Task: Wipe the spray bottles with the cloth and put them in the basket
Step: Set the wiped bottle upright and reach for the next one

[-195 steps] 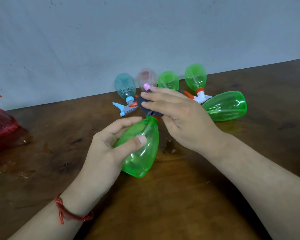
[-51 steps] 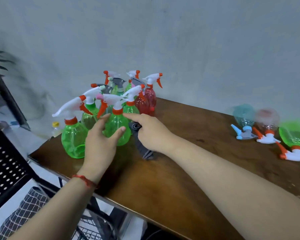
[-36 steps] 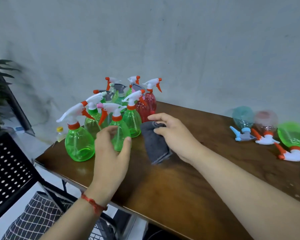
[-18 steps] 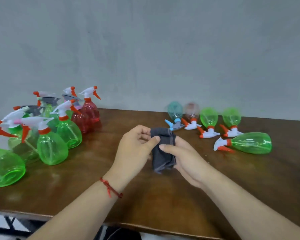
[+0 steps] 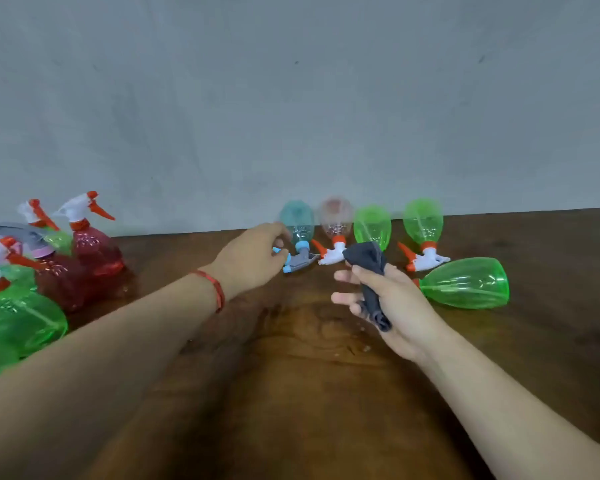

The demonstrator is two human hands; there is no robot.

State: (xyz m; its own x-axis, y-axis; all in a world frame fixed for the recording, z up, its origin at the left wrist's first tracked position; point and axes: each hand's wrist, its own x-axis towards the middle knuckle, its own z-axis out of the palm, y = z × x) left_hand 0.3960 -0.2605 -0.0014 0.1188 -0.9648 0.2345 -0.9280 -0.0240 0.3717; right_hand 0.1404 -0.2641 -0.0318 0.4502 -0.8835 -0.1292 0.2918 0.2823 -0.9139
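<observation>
The dark grey cloth (image 5: pixel 369 271), bunched into a roll, is held in the right fingers (image 5: pixel 342 298), with its ends sticking out above and below them. The teal bottle (image 5: pixel 297 220) lies flat with its base to the wall. Its blue-grey spray head is at the left fingertips (image 5: pixel 281 252), though a grip is unclear. Past the right fingers lie the pink bottle (image 5: pixel 335 216), a green bottle (image 5: pixel 372 225) partly behind the cloth, and a second green bottle (image 5: pixel 422 220). The sideways bottle (image 5: pixel 465 287), also green, lies just right of them. A red bottle (image 5: pixel 96 249) and an upright green bottle (image 5: pixel 21 317) stand well left of the left fingertips.

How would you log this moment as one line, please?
left hand: at teal bottle sprayer | right hand: holds grey cloth | teal bottle: lying on table
</observation>
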